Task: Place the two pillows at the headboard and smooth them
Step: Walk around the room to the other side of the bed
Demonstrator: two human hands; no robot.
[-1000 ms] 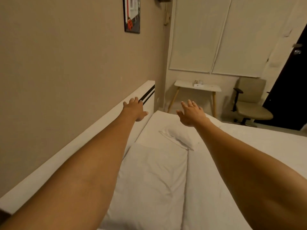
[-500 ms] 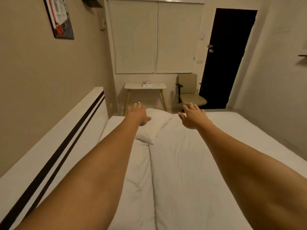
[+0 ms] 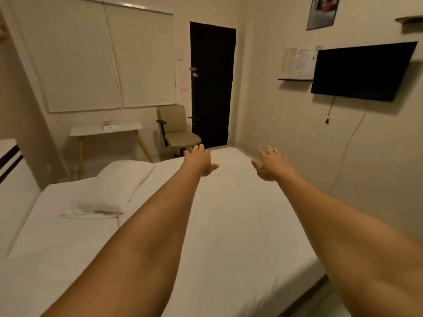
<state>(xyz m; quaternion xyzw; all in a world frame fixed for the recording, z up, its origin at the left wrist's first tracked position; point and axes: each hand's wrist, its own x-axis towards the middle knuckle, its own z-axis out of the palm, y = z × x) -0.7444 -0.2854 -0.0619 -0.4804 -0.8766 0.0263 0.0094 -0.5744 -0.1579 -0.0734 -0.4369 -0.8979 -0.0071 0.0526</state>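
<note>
A white pillow (image 3: 114, 186) lies on the left side of the white bed (image 3: 240, 225), near its far end. The white headboard (image 3: 11, 179) with black stripes runs along the left edge of the view. Only this one pillow is visible. Both my arms stretch forward over the mattress. My left hand (image 3: 199, 160) hovers over the middle of the bed with fingers spread, holding nothing, to the right of the pillow. My right hand (image 3: 271, 164) is held out over the bed's right side, fingers apart and empty.
Beyond the bed stand a small white table (image 3: 107, 131) on wooden legs and a beige office chair (image 3: 178, 131). A black door (image 3: 211, 85) is behind the chair. A black TV (image 3: 361, 72) hangs on the right wall with a cable below it.
The view has swung to the right, away from the headboard wall. The pillow that was under my hands now lies off to their left. Both hands stay spread and empty.
</note>
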